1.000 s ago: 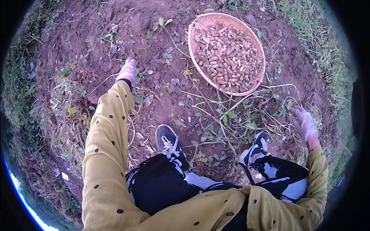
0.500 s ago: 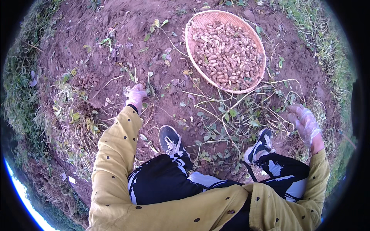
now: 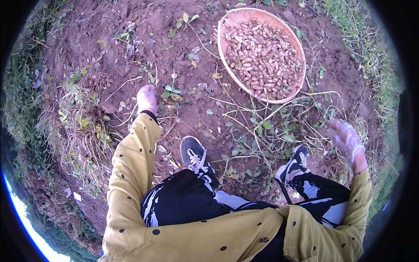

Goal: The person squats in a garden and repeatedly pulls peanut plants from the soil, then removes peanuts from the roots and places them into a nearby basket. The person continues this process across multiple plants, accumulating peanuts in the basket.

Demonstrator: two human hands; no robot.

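My left hand [image 3: 147, 98], in a thin clear glove, is low over the soil at left of centre. Its fingers are curled together, and whatever they may hold is hidden. Just right of it, apart from the fingers, stands a small green-leaved sprig [image 3: 172, 90]. On the right, my right hand [image 3: 347, 140], gloved the same way, hovers beside pulled plant stems with its fingers loosely bent and a little apart, nothing visible in them. Ahead, between the hands, a round woven basket [image 3: 223, 46] lies on the ground, holding many unshelled peanuts [image 3: 266, 61] with soil on them.
Leafy cut vines [image 3: 257, 131] spread between the basket and my shoes [image 3: 194, 153]. A heap of dry stems and roots [image 3: 80, 131] lies at the left. Grass [image 3: 369, 56] borders the bare brown soil [image 3: 131, 26] on the right, with more greenery along the left.
My left hand has shifted a little left and away from the small sprig, whose leaves now show fully. My right hand stays nearly in place. The view has moved slightly.
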